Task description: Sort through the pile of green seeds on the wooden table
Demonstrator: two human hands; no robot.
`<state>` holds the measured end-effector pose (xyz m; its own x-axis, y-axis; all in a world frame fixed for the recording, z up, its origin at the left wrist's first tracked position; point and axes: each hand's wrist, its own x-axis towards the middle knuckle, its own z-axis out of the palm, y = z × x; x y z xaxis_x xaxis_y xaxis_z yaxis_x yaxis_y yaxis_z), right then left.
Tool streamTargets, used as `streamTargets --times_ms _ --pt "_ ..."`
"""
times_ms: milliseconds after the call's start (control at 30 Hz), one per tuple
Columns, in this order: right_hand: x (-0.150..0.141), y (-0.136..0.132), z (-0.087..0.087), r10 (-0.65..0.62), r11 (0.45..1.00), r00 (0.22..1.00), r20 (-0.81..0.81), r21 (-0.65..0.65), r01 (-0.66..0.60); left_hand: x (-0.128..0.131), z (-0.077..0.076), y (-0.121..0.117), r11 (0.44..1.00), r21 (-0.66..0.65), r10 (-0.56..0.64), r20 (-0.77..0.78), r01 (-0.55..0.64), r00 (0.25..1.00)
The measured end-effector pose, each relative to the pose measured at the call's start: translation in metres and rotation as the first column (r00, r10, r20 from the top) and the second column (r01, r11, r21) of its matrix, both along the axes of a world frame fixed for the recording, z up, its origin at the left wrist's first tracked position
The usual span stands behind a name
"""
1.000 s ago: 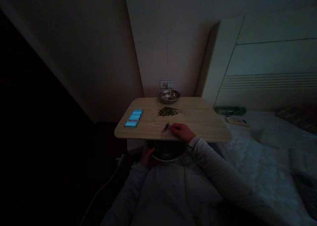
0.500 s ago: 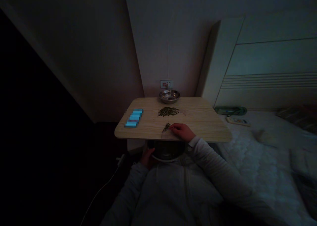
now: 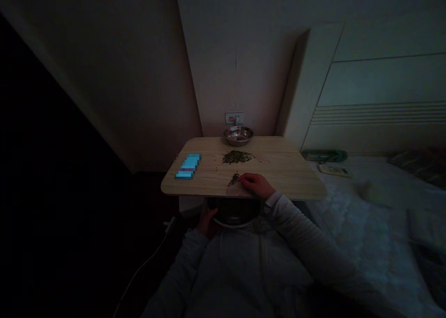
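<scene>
My left hand (image 3: 208, 221) grips the left rim of a dark, shiny bowl (image 3: 234, 214) with a pale edge, held in front of my body just below the table edge. Over the front part of the wooden table, my right hand (image 3: 257, 185) has its fingers drawn together beside a small cluster of green beans (image 3: 234, 179). Whether beans are between the fingertips is too small to see. Farther back lies a larger heap of green beans (image 3: 237, 157), with a few strays around it. A steel bowl (image 3: 238, 135) stands behind that heap.
A phone with a lit, blurred screen (image 3: 188, 166) lies on the left of the small table (image 3: 285, 169). A wall socket (image 3: 234, 118) is behind it. To the right is a bed (image 3: 343, 211) with a remote-like device (image 3: 335, 170); a white cable (image 3: 141, 267) hangs at left.
Hardly anything differs. My right hand stays at the small cluster with only a slight shift of the fingers, and my left hand keeps its hold on the dark bowl.
</scene>
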<state>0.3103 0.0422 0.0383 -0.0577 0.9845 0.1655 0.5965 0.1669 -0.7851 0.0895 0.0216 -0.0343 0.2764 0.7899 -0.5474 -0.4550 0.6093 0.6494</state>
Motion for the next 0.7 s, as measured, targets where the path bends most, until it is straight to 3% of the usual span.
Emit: streamTargets --times_ms 133,400,700 --pt "0.000 0.000 0.000 -0.006 1.000 1.000 -0.014 0.005 0.006 0.001 0.005 -0.002 1.000 -0.004 0.015 -0.007 -0.015 1.000" --pt "0.002 0.001 -0.004 0.000 0.999 1.000 -0.022 0.038 0.001 -0.001 -0.010 0.003 1.000 0.020 -0.003 0.020 0.003 1.000" --pt "0.001 0.001 -0.004 -0.026 0.999 1.000 -0.016 0.039 0.027 -0.002 -0.009 0.003 1.000 0.011 -0.012 -0.014 0.013 1.000"
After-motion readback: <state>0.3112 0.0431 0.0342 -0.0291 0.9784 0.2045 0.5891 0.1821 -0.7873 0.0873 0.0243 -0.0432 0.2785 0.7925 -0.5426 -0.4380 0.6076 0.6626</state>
